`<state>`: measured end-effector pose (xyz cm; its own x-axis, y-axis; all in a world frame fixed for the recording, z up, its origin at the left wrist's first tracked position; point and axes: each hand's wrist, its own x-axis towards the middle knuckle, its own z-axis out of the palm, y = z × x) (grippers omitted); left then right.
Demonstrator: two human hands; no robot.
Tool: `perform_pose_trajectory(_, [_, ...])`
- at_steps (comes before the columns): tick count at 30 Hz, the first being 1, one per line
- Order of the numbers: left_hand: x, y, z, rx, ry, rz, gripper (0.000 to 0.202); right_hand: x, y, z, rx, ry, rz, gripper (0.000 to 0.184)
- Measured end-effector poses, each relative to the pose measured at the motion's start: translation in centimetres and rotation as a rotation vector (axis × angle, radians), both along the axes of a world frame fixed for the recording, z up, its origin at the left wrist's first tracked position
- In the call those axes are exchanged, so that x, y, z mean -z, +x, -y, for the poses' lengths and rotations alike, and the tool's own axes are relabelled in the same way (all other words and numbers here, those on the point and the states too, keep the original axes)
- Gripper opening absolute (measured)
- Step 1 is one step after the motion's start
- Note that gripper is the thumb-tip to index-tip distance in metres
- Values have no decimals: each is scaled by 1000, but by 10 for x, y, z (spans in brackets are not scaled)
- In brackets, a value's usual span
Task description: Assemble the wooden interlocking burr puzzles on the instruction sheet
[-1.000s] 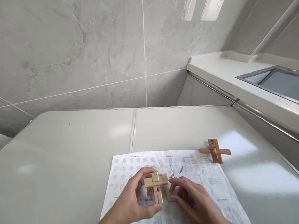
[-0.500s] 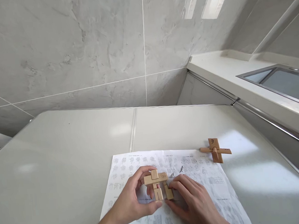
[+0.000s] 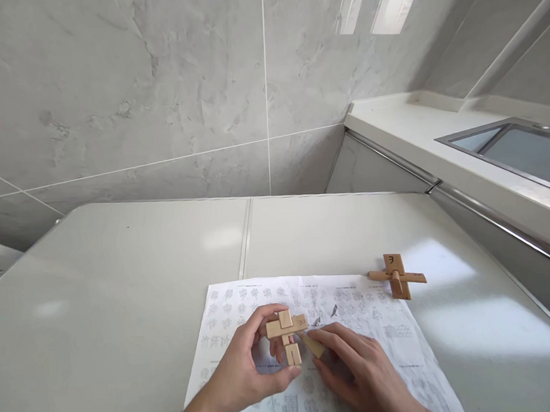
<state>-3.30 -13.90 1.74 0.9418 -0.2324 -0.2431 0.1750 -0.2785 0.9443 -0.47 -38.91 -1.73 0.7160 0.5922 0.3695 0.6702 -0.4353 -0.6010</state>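
Between the thumb and fingers of my left hand (image 3: 252,364) is a small group of interlocked wooden puzzle pieces (image 3: 287,328). One piece lies crosswise with markings near its right end, and another runs through it toward me, a line drawn on its near end. My right hand (image 3: 354,360) pinches a loose wooden puzzle piece (image 3: 313,344) just to the right of the group. That piece is tilted, its far end close under the crosswise piece; whether they touch I cannot tell. Both hands are over a printed sheet (image 3: 231,322) of small puzzle drawings.
Off the sheet's top right corner stands a darker wooden cross-shaped assembly (image 3: 396,277) with a mark on its upper face. The white table (image 3: 122,304) has a seam down its middle. A counter (image 3: 405,118) with a sink (image 3: 525,151) runs along the right, beyond it tiled wall.
The piece in my right hand has turned from nearly upright to slanting, its near end swung right, away from the group. My left hand has barely shifted.
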Motion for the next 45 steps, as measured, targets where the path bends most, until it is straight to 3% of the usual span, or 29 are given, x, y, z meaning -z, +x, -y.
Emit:
perform_pose_trajectory(4, [-3,0,3,6,3,3,66,-1,0,-1,-8,29,38,32])
perform_pose_trajectory(13, [-1,-2,3,42,28,7,66,-3,-4,1,12,53,50,17])
perform_pose_trajectory(27, [-1,-2,6,149,85,84,69,-5,-6,-1,-12,62,58,19])
perform_pose_trajectory(36, [9,-5,6,189,165,201,75,-3,-10,-2,-14,103,52,17])
perform_pose_trajectory(45, [11,-5,6,214,86,255,83,6,-16,4,-55,121,-39,16])
